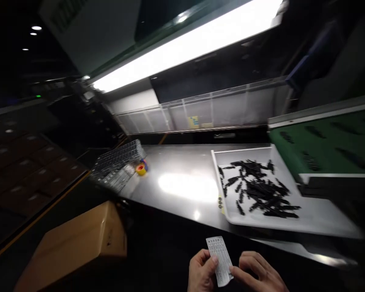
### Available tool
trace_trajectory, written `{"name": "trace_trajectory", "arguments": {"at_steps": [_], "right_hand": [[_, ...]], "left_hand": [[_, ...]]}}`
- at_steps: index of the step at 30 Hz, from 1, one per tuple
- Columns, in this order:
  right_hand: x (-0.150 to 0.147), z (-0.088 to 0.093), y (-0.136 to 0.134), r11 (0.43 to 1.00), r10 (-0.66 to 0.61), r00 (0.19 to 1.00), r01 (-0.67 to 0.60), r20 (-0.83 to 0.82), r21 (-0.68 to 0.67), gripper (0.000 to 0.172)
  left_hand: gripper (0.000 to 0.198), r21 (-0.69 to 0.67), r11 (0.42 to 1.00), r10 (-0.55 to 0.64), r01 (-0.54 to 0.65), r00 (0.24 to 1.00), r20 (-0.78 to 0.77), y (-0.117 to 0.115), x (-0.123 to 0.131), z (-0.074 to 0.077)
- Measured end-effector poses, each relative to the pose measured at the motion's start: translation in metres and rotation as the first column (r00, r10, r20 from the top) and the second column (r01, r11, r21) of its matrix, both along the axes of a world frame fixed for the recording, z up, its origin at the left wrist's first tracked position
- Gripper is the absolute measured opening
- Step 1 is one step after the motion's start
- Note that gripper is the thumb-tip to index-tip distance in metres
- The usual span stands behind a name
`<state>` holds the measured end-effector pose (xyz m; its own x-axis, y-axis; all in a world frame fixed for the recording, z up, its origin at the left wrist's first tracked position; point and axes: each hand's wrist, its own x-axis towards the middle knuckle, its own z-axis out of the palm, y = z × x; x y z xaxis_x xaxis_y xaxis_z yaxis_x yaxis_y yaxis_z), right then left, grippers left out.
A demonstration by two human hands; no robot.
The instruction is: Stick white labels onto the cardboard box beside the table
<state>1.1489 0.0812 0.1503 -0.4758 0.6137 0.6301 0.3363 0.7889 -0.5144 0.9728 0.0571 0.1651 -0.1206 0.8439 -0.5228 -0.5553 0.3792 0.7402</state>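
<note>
Far left there's a cardboard box (79, 243) sitting low beside the worktop (176, 182), and further back on the steel a stack of dark trays (117, 164) with a yellow and red tape roll (141, 168) just beside it. Down at the bottom edge, the left hand (201, 271) has its grip pinching a small printed card (221, 259), thumb on the card's left edge. The card stands upright between both hands, in front of the worktop, not on it. The right hand (258, 273) pinches the card's lower right corner with its fingertips. Further right, a white tray (316, 219) holds a heap of black parts (258, 188), next to a green conveyor belt (328, 146).
</note>
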Motion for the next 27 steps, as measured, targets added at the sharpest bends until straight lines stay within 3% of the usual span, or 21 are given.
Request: {"name": "trace_trajectory", "arguments": {"at_steps": [5,8,11,14,18,23,27], "right_hand": [[-0.109,0.0,-0.008,0.985,0.167,0.986,-0.165,0.023,-0.056,0.053],[-0.162,-0.005,-0.016,0.929,0.257,0.966,-0.242,0.018,-0.278,0.049],[-0.212,-0.002,-0.012,0.738,0.327,0.945,-0.246,0.014,-0.628,0.032],[-0.272,0.013,0.002,0.506,0.378,0.925,-0.228,-0.023,-0.832,0.037],[-0.358,0.025,0.019,0.262,0.469,0.858,-0.363,-0.211,-0.894,0.041],[-0.439,0.007,0.035,-0.056,0.392,0.807,-0.458,-0.441,-0.887,0.041],[-0.479,-0.008,0.055,-0.187,0.336,0.807,-0.449,-0.486,-0.874,0.043]], "left_hand": [[0.034,0.063,0.957,0.286,-0.283,0.957,-0.039,-0.041,-0.102,0.015],[0.03,0.104,0.873,0.486,-0.476,0.865,-0.121,-0.064,-0.163,0.027],[0.034,0.12,0.809,0.584,-0.575,0.765,-0.271,-0.083,-0.215,0.032],[0.039,0.119,0.78,0.615,-0.615,0.716,-0.33,-0.093,-0.254,0.028],[0.042,0.08,0.713,0.689,-0.696,0.675,-0.266,-0.087,-0.291,0.015],[0.044,-0.001,0.631,0.76,-0.775,0.619,-0.196,-0.059,-0.339,-0.003],[0.045,-0.049,0.572,0.798,-0.819,0.57,-0.195,-0.033,-0.379,-0.009]]}}
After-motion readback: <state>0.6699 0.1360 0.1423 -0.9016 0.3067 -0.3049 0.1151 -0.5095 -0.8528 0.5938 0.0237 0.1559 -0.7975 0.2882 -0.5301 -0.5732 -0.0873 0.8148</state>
